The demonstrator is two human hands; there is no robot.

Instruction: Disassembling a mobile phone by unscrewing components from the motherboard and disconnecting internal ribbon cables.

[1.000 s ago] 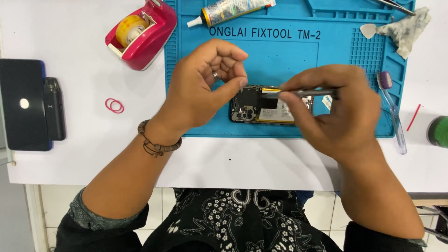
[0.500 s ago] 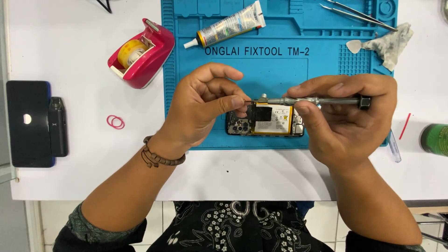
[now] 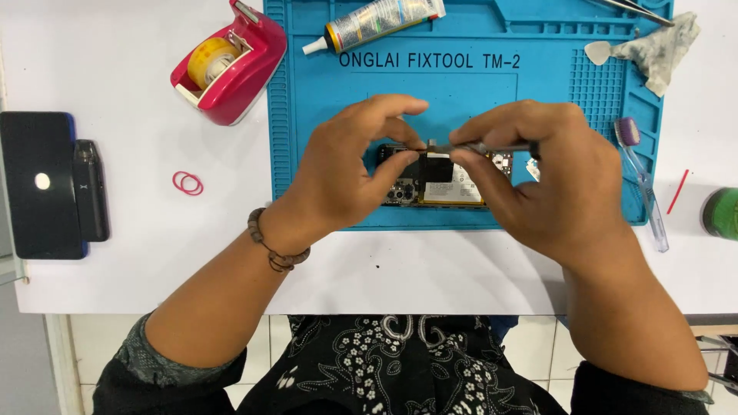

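An opened phone with its back off lies on the blue repair mat. My left hand curls over the phone's left end, thumb and forefinger pinching a small dark part just above it. My right hand holds metal tweezers level, their tip meeting my left fingertips over the phone. Most of the phone's left and right ends are hidden by my fingers.
A glue tube lies at the mat's top edge. A crumpled cloth, a pick and a toothbrush sit at the mat's right. A red tape dispenser, red rubber bands and a black phone lie left on the white table. A green container stands at the far right.
My hands have come closer together over the phone. The tweezers' tip has moved left to my left fingertips, and a small dark part now sits lifted between them.
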